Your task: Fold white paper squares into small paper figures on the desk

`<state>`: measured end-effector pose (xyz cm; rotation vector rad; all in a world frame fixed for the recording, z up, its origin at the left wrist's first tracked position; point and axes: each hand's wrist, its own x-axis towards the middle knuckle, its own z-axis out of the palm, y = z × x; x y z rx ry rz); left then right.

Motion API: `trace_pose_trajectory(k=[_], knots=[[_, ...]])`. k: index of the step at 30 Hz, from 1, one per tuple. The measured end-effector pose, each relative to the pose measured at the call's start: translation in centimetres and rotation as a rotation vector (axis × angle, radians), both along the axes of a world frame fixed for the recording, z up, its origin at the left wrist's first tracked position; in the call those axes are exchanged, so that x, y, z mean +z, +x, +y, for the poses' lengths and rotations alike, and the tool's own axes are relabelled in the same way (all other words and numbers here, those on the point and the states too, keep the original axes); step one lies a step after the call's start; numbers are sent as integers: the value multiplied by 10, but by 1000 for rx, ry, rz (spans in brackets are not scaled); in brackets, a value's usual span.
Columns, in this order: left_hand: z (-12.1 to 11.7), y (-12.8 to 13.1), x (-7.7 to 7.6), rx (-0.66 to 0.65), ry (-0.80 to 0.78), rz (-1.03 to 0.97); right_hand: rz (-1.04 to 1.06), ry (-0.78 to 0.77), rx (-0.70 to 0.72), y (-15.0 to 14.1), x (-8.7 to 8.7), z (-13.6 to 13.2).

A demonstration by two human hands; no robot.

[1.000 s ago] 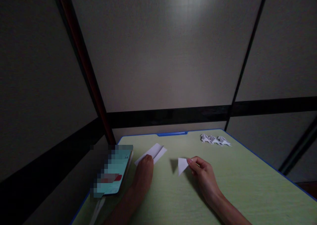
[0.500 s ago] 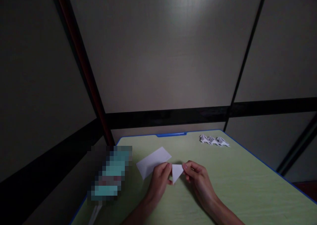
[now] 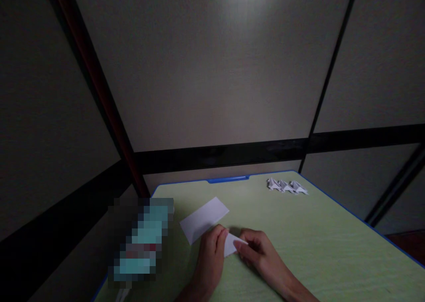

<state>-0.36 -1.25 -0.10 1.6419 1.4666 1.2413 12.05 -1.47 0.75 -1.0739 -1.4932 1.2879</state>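
Between my hands is a small folded piece of white paper [image 3: 229, 245], held just over the table. My left hand [image 3: 212, 253] is closed on its left side, the thumb near its upper corner. With thumb and fingers, my right hand [image 3: 257, 249] pinches the right side of it. The fingers hide parts of the paper's edges. Flat on the table beyond my left hand lies a white paper rectangle [image 3: 205, 218]. Toward the far right sit three small folded paper figures [image 3: 286, 186] in a row.
The light green table [image 3: 318, 249] has a blue edge and a blue strip [image 3: 228, 179] at its far side. On the left is a pixelated device with a teal screen [image 3: 142, 240], a white cable [image 3: 122, 293] running from it. Grey wall panels [image 3: 215, 80] stand behind the table.
Both hands have come slightly nearer to me with the folded paper. The paper has turned, and my right thumb now lies across its right side. The view has shifted a little.
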Motion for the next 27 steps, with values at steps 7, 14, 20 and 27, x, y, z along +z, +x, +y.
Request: trace_pose_trajectory(k=[7, 14, 20, 27], knots=[[-1, 1, -1, -95, -89, -114, -41, 102, -14, -3, 1, -6], [-5, -5, -2, -103, -31, -37, -72, 113, -29, -3, -1, -7], [-3, -2, 1, -76, -63, 25, -35, 110, -52, -3, -4, -6], [-2, 0, -1, -109, -96, -59, 62, 60, -87, -1, 0, -2]])
